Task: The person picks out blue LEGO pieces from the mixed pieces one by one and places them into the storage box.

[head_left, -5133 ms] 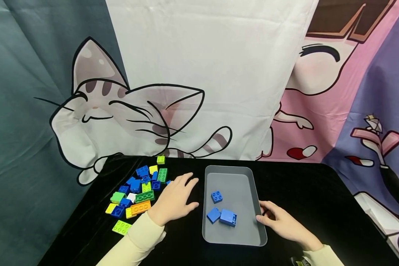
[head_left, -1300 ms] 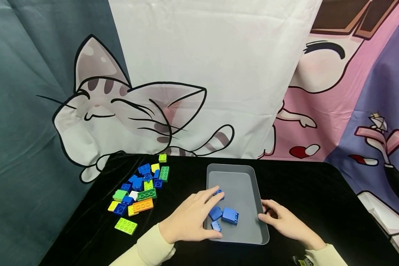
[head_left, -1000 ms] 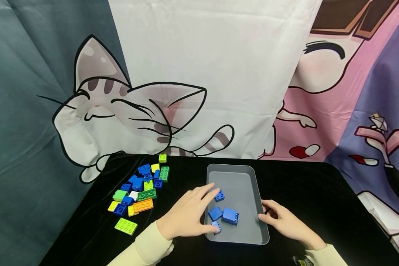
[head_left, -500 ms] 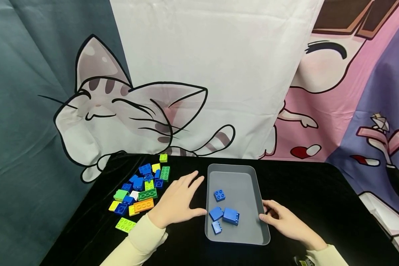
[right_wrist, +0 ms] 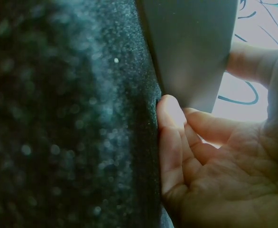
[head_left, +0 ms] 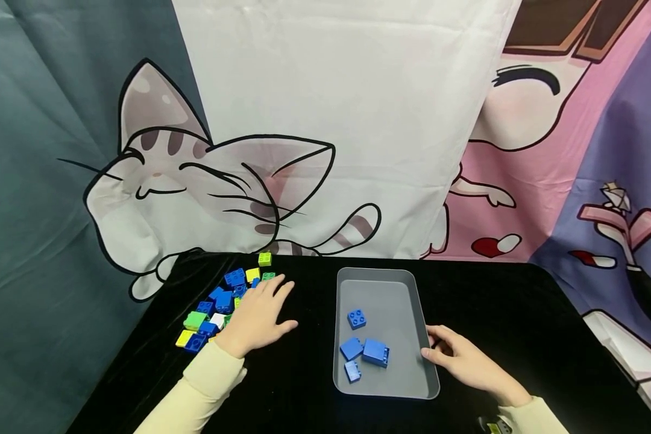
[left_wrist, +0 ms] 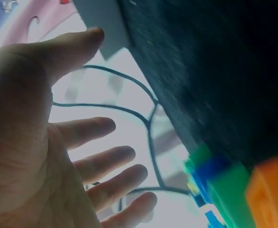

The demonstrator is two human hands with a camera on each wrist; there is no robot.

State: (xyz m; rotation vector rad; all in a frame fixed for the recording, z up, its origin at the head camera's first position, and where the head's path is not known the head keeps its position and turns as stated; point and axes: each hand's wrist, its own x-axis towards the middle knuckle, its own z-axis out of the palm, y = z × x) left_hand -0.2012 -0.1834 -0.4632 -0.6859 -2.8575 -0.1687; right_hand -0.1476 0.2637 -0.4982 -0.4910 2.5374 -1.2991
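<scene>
My left hand [head_left: 256, 316] hovers over the right part of a heap of toy building bricks [head_left: 223, 301], partly covering it. In the left wrist view its fingers are spread and nearly straight, with nothing in them; an orange brick [left_wrist: 270, 194] and a green brick [left_wrist: 229, 192] lie beyond the fingertips. My right hand [head_left: 461, 360] pinches the right side of a grey tray [head_left: 404, 377], thumb at the rim and curled fingers against the outer wall. Inside the tray are several blue bricks, among them a studded one [head_left: 356, 319] and a larger block [head_left: 376, 352].
Black cloth [head_left: 499, 307] covers the table. Behind it hangs a printed curtain [head_left: 325, 78] with a cartoon cat. One lime brick [head_left: 264, 259] sits at the back edge of the heap. A dark strap [head_left: 493, 425] shows near the right sleeve.
A small blue brick has come into the tray's near left part since the oldest frame. My left hand has since withdrawn from the tray leftward to the heap. The right hand stays at the rim.
</scene>
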